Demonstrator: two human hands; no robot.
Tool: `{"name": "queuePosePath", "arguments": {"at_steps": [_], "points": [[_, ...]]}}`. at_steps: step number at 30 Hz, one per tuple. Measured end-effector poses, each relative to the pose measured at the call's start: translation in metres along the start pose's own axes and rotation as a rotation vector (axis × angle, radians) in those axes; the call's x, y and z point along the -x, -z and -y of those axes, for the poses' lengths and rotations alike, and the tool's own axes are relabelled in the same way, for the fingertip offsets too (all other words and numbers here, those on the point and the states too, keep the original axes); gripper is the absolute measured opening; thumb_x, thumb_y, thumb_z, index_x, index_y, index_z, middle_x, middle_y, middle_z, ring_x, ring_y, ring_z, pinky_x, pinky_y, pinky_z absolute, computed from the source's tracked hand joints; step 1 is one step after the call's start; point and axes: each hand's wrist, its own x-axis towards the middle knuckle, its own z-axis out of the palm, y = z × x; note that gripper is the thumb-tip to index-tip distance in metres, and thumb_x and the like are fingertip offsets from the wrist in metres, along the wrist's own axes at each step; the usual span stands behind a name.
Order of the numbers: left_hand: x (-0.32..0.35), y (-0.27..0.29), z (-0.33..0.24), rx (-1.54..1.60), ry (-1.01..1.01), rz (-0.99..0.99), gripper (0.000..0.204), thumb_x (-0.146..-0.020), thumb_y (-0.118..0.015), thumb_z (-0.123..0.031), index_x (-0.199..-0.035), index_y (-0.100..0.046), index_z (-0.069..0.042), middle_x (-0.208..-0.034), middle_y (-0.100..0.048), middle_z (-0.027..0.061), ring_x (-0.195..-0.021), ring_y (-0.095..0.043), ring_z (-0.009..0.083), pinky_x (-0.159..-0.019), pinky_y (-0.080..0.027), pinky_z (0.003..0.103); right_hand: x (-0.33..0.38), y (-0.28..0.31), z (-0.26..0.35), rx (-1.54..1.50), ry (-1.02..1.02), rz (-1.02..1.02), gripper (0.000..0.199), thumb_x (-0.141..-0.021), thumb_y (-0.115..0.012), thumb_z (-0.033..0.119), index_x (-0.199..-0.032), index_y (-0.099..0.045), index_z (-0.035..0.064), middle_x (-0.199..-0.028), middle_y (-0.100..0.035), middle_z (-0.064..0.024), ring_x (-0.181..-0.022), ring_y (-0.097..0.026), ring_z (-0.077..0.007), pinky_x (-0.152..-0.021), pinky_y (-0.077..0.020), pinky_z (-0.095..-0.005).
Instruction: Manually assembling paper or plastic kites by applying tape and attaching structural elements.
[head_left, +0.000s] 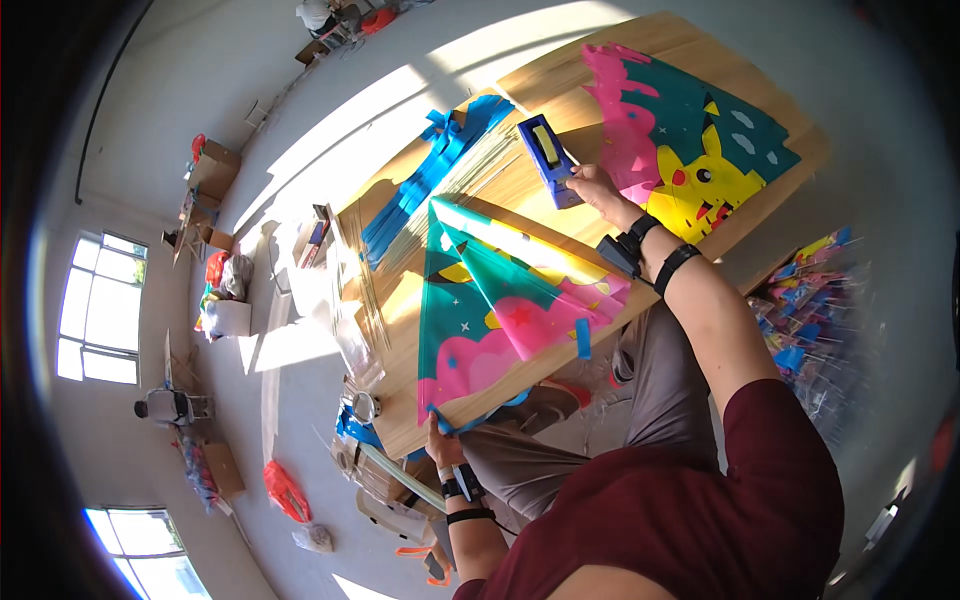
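Observation:
A folded kite sheet [465, 320] in green, pink and yellow lies across the near part of the wooden table [400, 290]. My left hand [440, 445] is at its lower left corner, by the table's edge. Its fingers close on that corner, where a blue tab shows. Beyond the sheet, my right hand [597, 190] grips a blue boxy hand tool [535, 140] with a pale, roll-like insert. The tool is held over the table; its exact kind is unclear. A short blue strip [583, 338] hangs at the folded sheet's near right edge.
Another printed kite sheet [690, 140] with a yellow cartoon figure lies at the far right. Blue fabric strips [420, 185] and thin pale rods [485, 172] lie at the far left. Colourful wrapped bundles [810, 310] are piled right of the table. A tape roll [364, 406] sits at the left corner.

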Motion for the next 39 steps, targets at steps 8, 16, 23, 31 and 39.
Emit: {"name": "queuePosePath", "arguments": {"at_steps": [8, 16, 23, 31, 39], "points": [[-0.005, 0.015, -0.013, 0.031, 0.024, 0.016, 0.032, -0.086, -0.08, -0.024, -0.109, -0.066, -0.007, -0.101, -0.069, 0.0061, -0.098, -0.066, 0.0251, -0.091, -0.053, 0.041, 0.02, -0.023, 0.021, 0.101, 0.021, -0.107, 0.038, -0.085, -0.069, 0.015, -0.115, -0.056, -0.0044, -0.092, -0.062, -0.0086, -0.085, -0.063, -0.0173, -0.077, -0.0521, -0.0303], [-0.004, 0.004, -0.011, 0.06, 0.086, 0.071, 0.036, -0.084, -0.082, -0.022, -0.113, -0.065, -0.007, -0.108, -0.068, 0.0081, -0.104, -0.064, 0.0267, -0.094, -0.052, 0.042, 0.021, -0.012, 0.014, 0.107, 0.113, -0.193, 0.02, -0.077, -0.068, 0.018, -0.073, -0.062, -0.0011, -0.118, -0.063, -0.0219, -0.102, -0.065, -0.0319, -0.087, -0.0526, -0.0365], [-0.01, 0.014, -0.01, 0.074, 0.091, 0.048, 0.037, -0.083, -0.083, -0.02, -0.113, -0.064, -0.008, -0.105, -0.069, 0.0064, -0.102, -0.065, 0.0249, -0.093, -0.053, 0.042, 0.025, -0.016, 0.012, 0.187, 0.171, -0.142, 0.018, -0.085, -0.074, 0.015, -0.083, -0.064, 0.0004, -0.122, -0.06, -0.0149, -0.093, -0.066, -0.0228, -0.086, -0.0523, -0.0356], [0.002, 0.004, -0.005, 0.018, 0.03, 0.045, 0.037, -0.086, -0.08, -0.025, -0.115, -0.064, -0.01, -0.112, -0.069, 0.0086, -0.104, -0.066, 0.0277, -0.094, -0.054, 0.045, 0.02, -0.007, -0.007, 0.133, 0.258, -0.186, 0.02, -0.083, -0.074, 0.016, -0.077, -0.067, -0.001, -0.106, -0.066, -0.0158, -0.085, -0.065, -0.0231, -0.08, -0.053, -0.0352], [0.006, 0.005, -0.01, 0.096, 0.048, 0.095, 0.037, -0.083, -0.083, -0.018, -0.112, -0.064, -0.005, -0.102, -0.069, 0.0061, -0.091, -0.068, 0.0217, -0.08, -0.058, 0.04, 0.02, -0.005, -0.002, 0.19, 0.073, -0.029, 0.02, -0.088, -0.073, 0.021, -0.089, -0.069, 0.001, -0.084, -0.068, -0.0043, -0.076, -0.062, -0.0112, -0.068, -0.0485, -0.0263]]}}
